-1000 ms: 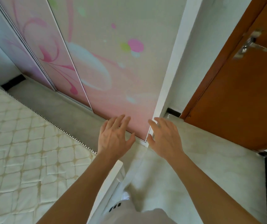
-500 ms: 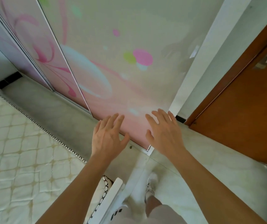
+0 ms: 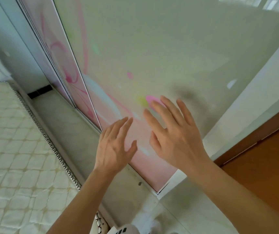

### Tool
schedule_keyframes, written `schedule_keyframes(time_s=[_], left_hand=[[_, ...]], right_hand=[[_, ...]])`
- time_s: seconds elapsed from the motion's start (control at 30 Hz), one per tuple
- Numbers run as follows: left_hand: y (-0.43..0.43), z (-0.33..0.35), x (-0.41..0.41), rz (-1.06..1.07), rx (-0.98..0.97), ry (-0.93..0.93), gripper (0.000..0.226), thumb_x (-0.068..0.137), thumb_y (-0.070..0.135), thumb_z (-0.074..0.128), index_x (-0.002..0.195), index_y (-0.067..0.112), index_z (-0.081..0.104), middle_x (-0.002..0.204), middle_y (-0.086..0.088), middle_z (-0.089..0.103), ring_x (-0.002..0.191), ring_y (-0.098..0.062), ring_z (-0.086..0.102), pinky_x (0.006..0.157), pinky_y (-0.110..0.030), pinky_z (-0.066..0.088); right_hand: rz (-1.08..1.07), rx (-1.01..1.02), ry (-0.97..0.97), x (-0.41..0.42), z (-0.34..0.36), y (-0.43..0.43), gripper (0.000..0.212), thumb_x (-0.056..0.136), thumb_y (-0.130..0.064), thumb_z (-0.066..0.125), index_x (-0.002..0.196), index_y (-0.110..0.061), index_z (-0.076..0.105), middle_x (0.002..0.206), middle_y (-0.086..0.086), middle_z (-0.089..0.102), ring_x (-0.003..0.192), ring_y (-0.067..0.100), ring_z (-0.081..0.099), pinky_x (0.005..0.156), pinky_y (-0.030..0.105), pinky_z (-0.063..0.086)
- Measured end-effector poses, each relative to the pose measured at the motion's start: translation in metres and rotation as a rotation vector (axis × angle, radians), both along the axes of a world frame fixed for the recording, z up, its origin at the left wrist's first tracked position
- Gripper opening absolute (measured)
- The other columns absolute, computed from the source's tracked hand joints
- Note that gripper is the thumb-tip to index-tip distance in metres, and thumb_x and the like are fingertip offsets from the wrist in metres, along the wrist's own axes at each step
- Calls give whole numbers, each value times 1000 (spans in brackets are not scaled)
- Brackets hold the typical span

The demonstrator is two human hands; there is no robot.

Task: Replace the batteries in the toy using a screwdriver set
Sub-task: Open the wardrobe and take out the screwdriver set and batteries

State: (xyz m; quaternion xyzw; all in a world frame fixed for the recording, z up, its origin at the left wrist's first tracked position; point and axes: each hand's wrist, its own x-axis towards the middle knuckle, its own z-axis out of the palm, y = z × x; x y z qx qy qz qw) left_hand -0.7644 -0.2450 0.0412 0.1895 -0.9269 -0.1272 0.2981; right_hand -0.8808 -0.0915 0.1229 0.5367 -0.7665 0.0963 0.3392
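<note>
A big sliding panel (image 3: 152, 48), glossy, pale green fading to pink, fills most of the view. A second panel (image 3: 59, 48) with pink swirls sits behind it to the left, so two patterned panels in all. One quilted cream mattress (image 3: 8, 149) takes the lower left, its edge running beside a strip of pale floor (image 3: 71, 132) along the panels' track. One brown wooden door (image 3: 270, 166) stands at the lower right, past a white post (image 3: 253, 98).

Two bare arms reach up from the bottom edge. The left hand (image 3: 115, 146) and right hand (image 3: 174, 137) are side by side, apart, in front of the lower part of the big panel. Both show their backs, fingers straight and spread wide, holding nothing. Whether the fingertips touch the panel cannot be told.

Where the toy, batteries and screwdriver set lie cannot be told from this view.
</note>
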Motion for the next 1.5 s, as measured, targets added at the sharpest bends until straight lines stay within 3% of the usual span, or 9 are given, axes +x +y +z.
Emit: schedule_keyframes(time_s=[0.2, 0.37, 0.5, 0.8, 0.97, 1.13, 1.3, 1.4, 1.5], left_hand=[[-9, 44, -53, -119, -115, 200, 70, 84, 30, 70, 147, 9, 46, 152, -11, 45, 137, -30, 47, 106, -48, 43], [-26, 60, -98, -211, -142, 215, 97, 81, 56, 72, 156, 16, 24, 166, -14, 14, 153, -31, 19, 117, -47, 33], [-36, 63, -125, -245, -205, 193, 111, 71, 68, 68, 158, 21, 18, 167, -12, 7, 155, -28, 10, 118, -49, 32], [-55, 45, -151, -227, -267, 296, 107, 72, 81, 56, 157, 32, 13, 166, -3, 5, 155, -19, 8, 117, -52, 30], [-75, 44, -154, -238, -271, 326, 102, 77, 84, 45, 158, 34, 8, 167, -1, 4, 155, -18, 9, 118, -51, 31], [-107, 47, -154, -255, -250, 328, 101, 78, 84, 47, 158, 32, 13, 166, -4, 8, 152, -26, 21, 116, -51, 34], [-147, 56, -144, -259, -241, 260, 94, 85, 76, 48, 159, 30, 10, 168, -2, 7, 153, -26, 21, 113, -51, 37], [-146, 65, -134, -201, -170, 243, 96, 87, 73, 50, 159, 19, 18, 168, -7, 8, 154, -27, 18, 112, -53, 37], [-110, 76, -128, -231, -113, 286, 103, 84, 68, 63, 156, 6, 24, 166, -14, 15, 153, -30, 19, 112, -57, 36]], right_hand=[[-153, -17, 149, -17, 71, 3, 54, 93, -23, 47, 146, -11, 47, 155, 14, 41, 147, 37, 31, 117, 59, 25], [-369, 73, 218, -30, 87, 2, 58, 107, -39, 24, 153, -5, 33, 162, 16, 26, 150, 39, 19, 119, 61, 20], [-536, 223, 290, -40, 78, 0, 79, 98, -41, 49, 157, -2, 14, 166, 17, 9, 152, 39, 8, 122, 58, 13], [-650, 249, 466, -53, 67, -13, 86, 93, -41, 59, 158, -7, 15, 166, 13, 12, 151, 38, 14, 121, 57, 12], [-643, 212, 441, -55, 68, -34, 86, 93, -40, 60, 158, -8, 14, 167, 11, 12, 151, 36, 12, 122, 57, 10], [-582, 203, 383, -52, 76, -66, 77, 96, -39, 44, 158, -6, 12, 167, 12, 10, 152, 35, 10, 122, 55, 10], [-252, 37, 150, -41, 95, -76, 55, 106, -35, 19, 155, -11, 30, 164, 14, 21, 152, 36, 16, 121, 52, 22], [-162, -117, 153, -40, 106, -62, 56, 96, -23, 50, 150, -11, 41, 160, 15, 31, 150, 36, 23, 118, 55, 28], [-153, -207, 121, -49, 108, -50, 66, 89, -16, 60, 150, -6, 39, 159, 19, 30, 150, 36, 24, 117, 54, 31]])
